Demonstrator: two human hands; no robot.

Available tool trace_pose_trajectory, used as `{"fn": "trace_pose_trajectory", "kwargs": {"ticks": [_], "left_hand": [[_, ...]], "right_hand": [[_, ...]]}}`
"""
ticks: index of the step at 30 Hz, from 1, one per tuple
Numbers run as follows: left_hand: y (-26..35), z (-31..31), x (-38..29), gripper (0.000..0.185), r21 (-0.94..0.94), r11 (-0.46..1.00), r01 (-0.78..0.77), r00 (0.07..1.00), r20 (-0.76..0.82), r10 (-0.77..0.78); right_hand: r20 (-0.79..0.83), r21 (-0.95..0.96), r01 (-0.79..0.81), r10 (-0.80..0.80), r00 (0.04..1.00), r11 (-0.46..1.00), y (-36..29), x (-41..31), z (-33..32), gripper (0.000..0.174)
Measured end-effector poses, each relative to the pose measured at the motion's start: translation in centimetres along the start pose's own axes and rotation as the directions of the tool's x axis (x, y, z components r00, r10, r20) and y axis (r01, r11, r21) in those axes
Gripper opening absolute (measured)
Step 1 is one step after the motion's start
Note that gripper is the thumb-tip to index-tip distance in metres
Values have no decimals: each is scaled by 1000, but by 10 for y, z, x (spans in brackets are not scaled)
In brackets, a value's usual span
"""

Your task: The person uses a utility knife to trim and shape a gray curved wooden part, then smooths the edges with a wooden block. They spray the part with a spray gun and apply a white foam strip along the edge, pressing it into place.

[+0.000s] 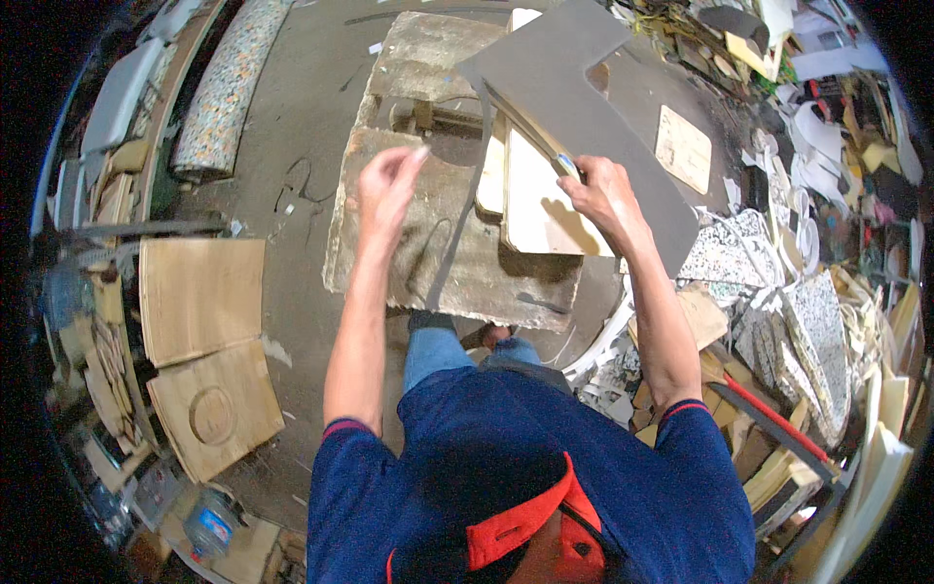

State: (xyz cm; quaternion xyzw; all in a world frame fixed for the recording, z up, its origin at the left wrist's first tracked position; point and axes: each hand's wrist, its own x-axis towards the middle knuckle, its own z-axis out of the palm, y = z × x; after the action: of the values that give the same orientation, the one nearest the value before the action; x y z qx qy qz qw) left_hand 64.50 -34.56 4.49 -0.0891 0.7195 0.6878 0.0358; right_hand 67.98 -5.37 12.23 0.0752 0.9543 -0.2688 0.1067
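Observation:
My right hand (602,190) grips what looks like a utility knife (565,164) at the edge of a dark grey foam sheet (584,87). The sheet lies over pale wooden boards (543,208) with rounded corners. A thin dark strip (467,212) hangs in a curve from the sheet's left part down across the worn work table (394,255). Left of that strip, my left hand (387,190) is raised over the table with thumb and fingertips together; no object shows between them.
Stacked plywood panels (201,299) stand at the left, below a roll of speckled foam (230,87). Foam offcuts (737,248) pile up along the right. One small wooden board (684,150) lies on the floor beyond the grey sheet. A water bottle (211,522) is at the lower left.

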Motion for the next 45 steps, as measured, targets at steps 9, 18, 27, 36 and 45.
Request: {"fn": "trace_pose_trajectory", "kwargs": {"ticks": [9, 18, 27, 36, 45], "left_hand": [[-22, 91, 148, 28, 0, 984, 176, 947, 274, -169], [-33, 86, 152, 23, -148, 967, 207, 931, 333, -148], [-31, 76, 154, 18, -151, 965, 213, 922, 359, -147], [-43, 71, 160, 18, -116, 976, 183, 926, 353, -132], [-57, 74, 164, 17, -182, 964, 195, 929, 350, -122]], "right_hand": [[-52, 38, -233, 235, 971, 972, -45, -5, 1, 36], [-31, 46, -393, 394, 918, 918, -91, 7, -1, 31], [23, 97, -461, 461, 887, 882, -118, 8, 15, 36], [10, 227, -465, 475, 880, 856, -150, 21, 41, 35], [81, 452, -467, 487, 870, 760, -163, 40, 71, 35]]}}
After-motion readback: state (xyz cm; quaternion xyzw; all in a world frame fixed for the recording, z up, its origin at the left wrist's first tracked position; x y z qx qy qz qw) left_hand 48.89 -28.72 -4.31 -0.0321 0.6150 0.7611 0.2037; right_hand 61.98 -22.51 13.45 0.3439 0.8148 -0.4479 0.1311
